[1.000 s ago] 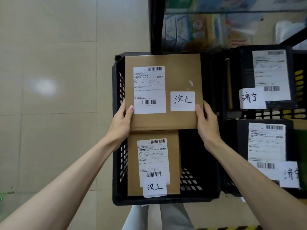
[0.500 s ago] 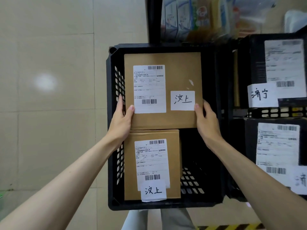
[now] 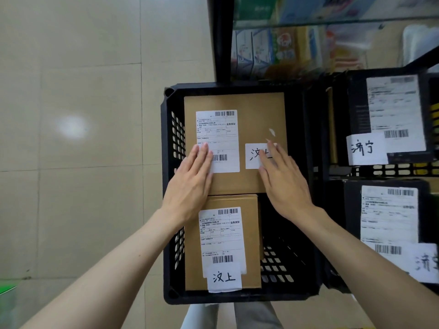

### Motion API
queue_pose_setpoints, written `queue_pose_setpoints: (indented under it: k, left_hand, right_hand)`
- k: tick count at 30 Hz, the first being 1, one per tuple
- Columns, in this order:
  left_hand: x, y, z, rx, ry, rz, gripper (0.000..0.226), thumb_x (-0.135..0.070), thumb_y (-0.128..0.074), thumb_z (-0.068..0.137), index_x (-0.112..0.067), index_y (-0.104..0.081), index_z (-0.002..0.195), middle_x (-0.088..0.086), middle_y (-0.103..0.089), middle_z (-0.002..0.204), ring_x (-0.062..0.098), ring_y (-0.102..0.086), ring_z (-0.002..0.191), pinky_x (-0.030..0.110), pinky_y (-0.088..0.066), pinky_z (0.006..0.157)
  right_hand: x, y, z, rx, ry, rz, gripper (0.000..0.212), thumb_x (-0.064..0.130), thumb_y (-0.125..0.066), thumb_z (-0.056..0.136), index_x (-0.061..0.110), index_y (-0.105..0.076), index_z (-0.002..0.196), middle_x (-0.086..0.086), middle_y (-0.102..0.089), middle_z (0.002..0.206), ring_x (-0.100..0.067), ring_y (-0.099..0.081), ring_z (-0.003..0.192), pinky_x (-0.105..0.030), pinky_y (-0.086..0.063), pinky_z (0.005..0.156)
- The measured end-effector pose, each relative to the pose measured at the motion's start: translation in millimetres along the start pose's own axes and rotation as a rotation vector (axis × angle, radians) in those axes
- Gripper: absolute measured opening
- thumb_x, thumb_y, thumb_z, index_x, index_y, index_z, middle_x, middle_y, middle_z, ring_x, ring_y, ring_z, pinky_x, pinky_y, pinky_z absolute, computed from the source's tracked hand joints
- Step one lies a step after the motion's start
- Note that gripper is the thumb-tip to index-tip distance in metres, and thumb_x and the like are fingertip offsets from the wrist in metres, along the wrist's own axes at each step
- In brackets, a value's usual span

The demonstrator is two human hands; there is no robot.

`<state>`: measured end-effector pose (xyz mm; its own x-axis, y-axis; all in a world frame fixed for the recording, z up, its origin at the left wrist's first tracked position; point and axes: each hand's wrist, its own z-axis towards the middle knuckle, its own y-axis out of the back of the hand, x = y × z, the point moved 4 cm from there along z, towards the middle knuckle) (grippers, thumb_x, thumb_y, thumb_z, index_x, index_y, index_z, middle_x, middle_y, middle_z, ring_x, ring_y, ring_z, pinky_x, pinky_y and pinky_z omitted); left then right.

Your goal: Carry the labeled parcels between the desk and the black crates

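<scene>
Near box [image 3: 223, 243]: brown carton in the near half of the black crate [image 3: 169, 210], against its left wall, label up, with a handwritten slip at its near edge.
Left hand [image 3: 190, 184]: lies flat on the far box [image 3: 237, 143], fingers straight and together, tips on the printed label [image 3: 217, 138]. It grips nothing.
Right hand [image 3: 282, 179]: also flat and open, fingers straight, over the handwritten slip [image 3: 253, 155] on the same box. It grips nothing.
Far box: wide, flat brown carton in the far half of the crate, label up, near edge level with the near box's top.
Which way it points: lies flat; long axis looks to run left to right across the crate; print reads upright from the person's side.
Handling: judged stiff cardboard, probably light, with smooth paper labels that may slide under palms.
Where to hold: judged best by the left and right edges, not the labels.
Second crate [image 3: 332, 129]: to the right, holding black parcels [image 3: 356, 115] with white labels.
Farthest: blurred shelves [image 3: 308, 43] of packaged goods.
</scene>
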<state>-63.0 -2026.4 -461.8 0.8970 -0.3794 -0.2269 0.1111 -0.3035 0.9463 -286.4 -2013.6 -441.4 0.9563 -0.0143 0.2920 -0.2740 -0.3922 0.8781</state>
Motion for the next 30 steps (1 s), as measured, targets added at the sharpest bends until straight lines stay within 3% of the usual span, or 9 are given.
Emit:
queue_pose_setpoints:
  k: [5,7,9,11,15,17,20,25,30]
  left_hand:
    - [-3.9,8.6,4.2,0.052,-0.007,0.119,0.056,-0.029,-0.025,0.106,0.002,-0.042,0.149,0.021,-0.039,0.157,0.035,-0.035,0.148,0.046,-0.022,0.121]
    - [-6.4,25.1,8.9,0.139,-0.021,0.107,0.055,-0.029,-0.025,0.109,0.001,-0.040,0.151,0.021,-0.037,0.159,0.035,-0.032,0.150,0.041,-0.019,0.124]
    - [-8.6,48.4,15.0,0.300,-0.002,0.078,0.052,-0.031,-0.026,0.111,-0.009,-0.030,0.157,0.015,-0.024,0.166,0.028,-0.023,0.153,0.038,-0.020,0.124]
    - [-15.7,80.2,19.9,0.342,0.031,0.108,0.048,-0.036,-0.028,0.110,-0.015,-0.034,0.153,0.011,-0.027,0.164,0.026,-0.029,0.149,0.040,-0.028,0.117]
    - [-43.3,160.5,23.1,0.152,0.033,0.093,0.048,-0.042,-0.030,0.109,-0.015,-0.046,0.146,0.009,-0.048,0.151,0.029,-0.046,0.135,0.042,-0.040,0.106]
    - [-54.6,209.8,18.6,0.072,0.006,0.096,0.050,-0.043,-0.032,0.108,-0.016,-0.046,0.147,0.009,-0.051,0.146,0.029,-0.049,0.131,0.042,-0.041,0.105]
    - [-73.5,301.8,7.3,0.017,-0.010,0.104,0.050,-0.045,-0.034,0.107,-0.017,-0.047,0.146,0.009,-0.053,0.144,0.029,-0.050,0.130,0.043,-0.042,0.104]
    - [-112.1,509.8,-14.8,-0.218,0.037,0.047,0.059,-0.055,-0.029,0.099,-0.019,-0.060,0.133,0.010,-0.061,0.132,0.035,-0.054,0.125,0.047,-0.044,0.102]
    - [-156.3,712.9,-60.8,-0.361,0.047,0.248,0.047,-0.048,-0.035,0.108,-0.021,-0.056,0.138,0.009,-0.055,0.145,0.031,-0.052,0.130,0.041,-0.042,0.100]
  right_hand:
    - [1.9,6.7,1.2,0.063,-0.007,0.006,0.049,0.029,-0.028,0.110,0.014,-0.030,0.156,-0.005,-0.010,0.168,-0.021,-0.006,0.155,-0.038,-0.018,0.122]
    - [4.5,16.7,6.3,0.166,-0.023,-0.010,0.051,0.033,-0.029,0.109,0.015,-0.030,0.156,-0.004,-0.010,0.168,-0.021,-0.008,0.154,-0.041,-0.019,0.123]
    - [11.3,39.1,10.8,0.248,-0.039,-0.020,0.049,0.034,-0.031,0.107,0.015,-0.038,0.152,-0.006,-0.017,0.166,-0.023,-0.020,0.150,-0.043,-0.022,0.120]
    - [22.4,72.8,12.4,0.173,-0.008,-0.032,0.045,0.031,-0.035,0.105,0.013,-0.046,0.145,-0.007,-0.028,0.161,-0.027,-0.033,0.143,-0.042,-0.028,0.114]
    - [48.5,154.8,-3.1,-0.042,0.041,-0.052,0.037,0.029,-0.038,0.106,0.010,-0.058,0.130,-0.011,-0.051,0.142,-0.032,-0.050,0.125,-0.042,-0.039,0.102]
    - [62.5,200.9,-15.9,-0.108,0.051,-0.058,0.033,0.031,-0.039,0.106,0.010,-0.062,0.116,-0.010,-0.060,0.123,-0.032,-0.057,0.110,-0.040,-0.043,0.087]
    - [86.0,283.4,-42.1,-0.237,0.075,-0.054,0.032,0.034,-0.041,0.105,0.010,-0.061,0.096,-0.009,-0.062,0.100,-0.033,-0.061,0.094,-0.036,-0.038,0.069]
    - [140.5,461.7,-94.9,-0.454,0.128,-0.079,0.037,0.041,-0.041,0.104,0.012,-0.064,0.102,-0.009,-0.065,0.107,-0.032,-0.062,0.102,-0.040,-0.046,0.083]
    - [196.7,641.9,-160.1,-0.610,0.209,-0.185,0.043,0.041,-0.037,0.106,0.010,-0.065,0.104,-0.014,-0.067,0.114,-0.033,-0.064,0.105,-0.036,-0.042,0.076]
